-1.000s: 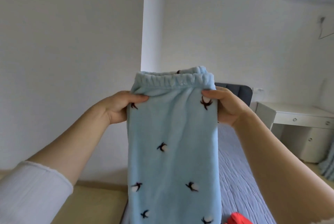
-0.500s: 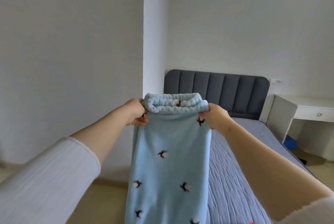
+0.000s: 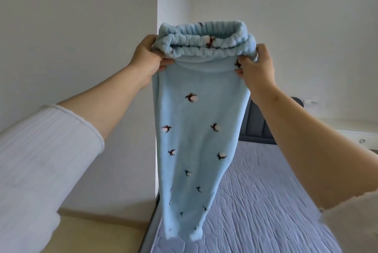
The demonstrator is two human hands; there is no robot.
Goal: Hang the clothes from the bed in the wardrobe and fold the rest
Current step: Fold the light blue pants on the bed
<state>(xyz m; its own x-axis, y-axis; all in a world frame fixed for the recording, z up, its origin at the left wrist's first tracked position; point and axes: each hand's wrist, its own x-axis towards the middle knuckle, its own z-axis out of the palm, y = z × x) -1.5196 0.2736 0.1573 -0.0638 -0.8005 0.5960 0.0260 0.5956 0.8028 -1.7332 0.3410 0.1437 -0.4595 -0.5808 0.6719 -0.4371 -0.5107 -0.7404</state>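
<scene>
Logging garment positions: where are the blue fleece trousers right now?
Head view, centre: the blue fleece trousers hang in the air, waistband gripped by the left hand and right hand, over the bed.

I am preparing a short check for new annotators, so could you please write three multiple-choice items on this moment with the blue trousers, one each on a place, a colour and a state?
1. Where do the hands grip the light blue fleece trousers?
A. at the leg hems
B. at the two ends of the elastic waistband
C. at the knees

2. What colour is the bed cover beneath the trousers?
A. red
B. green
C. pale blue-grey

3. How are the trousers at present?
A. held up and hanging full length
B. folded flat on the bed
C. hung on a hanger

Answers:
1 B, the left hand and right hand each pinch one end of the gathered waistband.
2 C, the quilted cover shows pale blue-grey.
3 A, the legs hang down from the raised waistband above the bed.
</scene>
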